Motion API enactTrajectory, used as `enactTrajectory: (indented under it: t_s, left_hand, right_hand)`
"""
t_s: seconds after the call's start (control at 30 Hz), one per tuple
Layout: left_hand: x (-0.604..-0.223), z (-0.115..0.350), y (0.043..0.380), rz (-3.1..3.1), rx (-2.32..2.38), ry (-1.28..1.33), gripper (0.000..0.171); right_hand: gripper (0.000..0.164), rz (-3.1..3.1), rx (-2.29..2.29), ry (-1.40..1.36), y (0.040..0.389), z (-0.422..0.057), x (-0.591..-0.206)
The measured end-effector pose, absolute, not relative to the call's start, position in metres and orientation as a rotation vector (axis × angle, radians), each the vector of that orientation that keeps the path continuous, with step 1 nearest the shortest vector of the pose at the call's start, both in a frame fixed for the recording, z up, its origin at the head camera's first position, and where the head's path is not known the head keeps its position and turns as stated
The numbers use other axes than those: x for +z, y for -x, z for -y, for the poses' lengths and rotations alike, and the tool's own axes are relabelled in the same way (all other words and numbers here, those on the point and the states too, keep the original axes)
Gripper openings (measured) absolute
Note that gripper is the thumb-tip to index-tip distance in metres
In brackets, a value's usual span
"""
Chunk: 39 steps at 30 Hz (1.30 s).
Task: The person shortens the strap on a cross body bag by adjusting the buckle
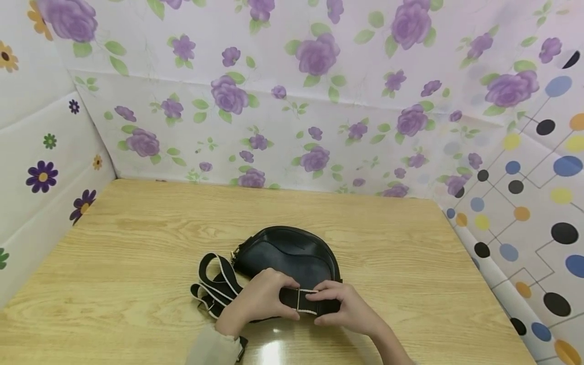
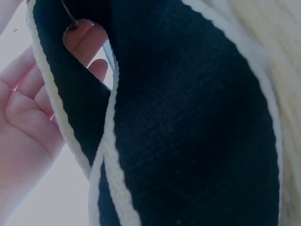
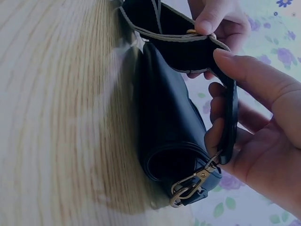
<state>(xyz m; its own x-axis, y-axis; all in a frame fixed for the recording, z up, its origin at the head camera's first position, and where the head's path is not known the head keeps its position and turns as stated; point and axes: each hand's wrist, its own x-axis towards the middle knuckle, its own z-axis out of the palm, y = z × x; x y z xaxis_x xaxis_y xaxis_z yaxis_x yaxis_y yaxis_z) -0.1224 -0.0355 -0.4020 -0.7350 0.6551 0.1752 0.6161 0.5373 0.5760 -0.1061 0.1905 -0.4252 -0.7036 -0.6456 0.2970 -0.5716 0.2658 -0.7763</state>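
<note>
A black half-moon shoulder bag [image 1: 292, 253] lies on the table, with its black, white-edged strap [image 1: 307, 301] drawn across its near side. My left hand [image 1: 264, 296] pinches the strap by a thin metal slider [image 1: 298, 300]. In the right wrist view its thumb lies beside that gold slider [image 3: 192, 32]. My right hand [image 1: 344, 306] holds the strap just to the right, thumb below and fingers above. A gold snap hook [image 3: 195, 181] joins the strap to the bag's end. Strap webbing [image 2: 188, 113] fills much of the left wrist view and partly hides my left hand [image 2: 28, 113].
Loose loops of strap [image 1: 216, 284] are bunched left of the bag. The wood-grain table [image 1: 388, 243] runs back to a wall covering with purple flowers [image 1: 315, 101]. A dotted covering [image 1: 524, 213] stands along the right side, a flowered one [image 1: 41, 152] along the left.
</note>
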Motion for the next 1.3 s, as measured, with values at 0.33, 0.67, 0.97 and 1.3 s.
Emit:
enactTrajectory:
  t_s: [0.33, 0.67, 0.97, 1.3]
  left_hand:
    - [-0.404, 0.029, 0.121, -2.684, 0.999, -1.175, 0.045]
    - [-0.405, 0.024, 0.119, -2.72, 1.031, -1.248, 0.044]
    - [-0.405, 0.025, 0.119, -2.731, 0.997, -1.277, 0.046]
    - [-0.403, 0.026, 0.12, -2.741, 0.949, -1.288, 0.044]
  right_hand:
    - [0.043, -2.418, -1.5, 1.152, 0.103, -0.185, -0.415]
    - [0.055, -2.262, -1.566, 0.833, 0.105, -0.181, -0.417]
    - [0.057, -2.346, -1.5, 0.827, 0.103, -0.179, -0.419]
    - [0.06, -2.492, -1.322, 0.811, 0.1, -0.185, -0.413]
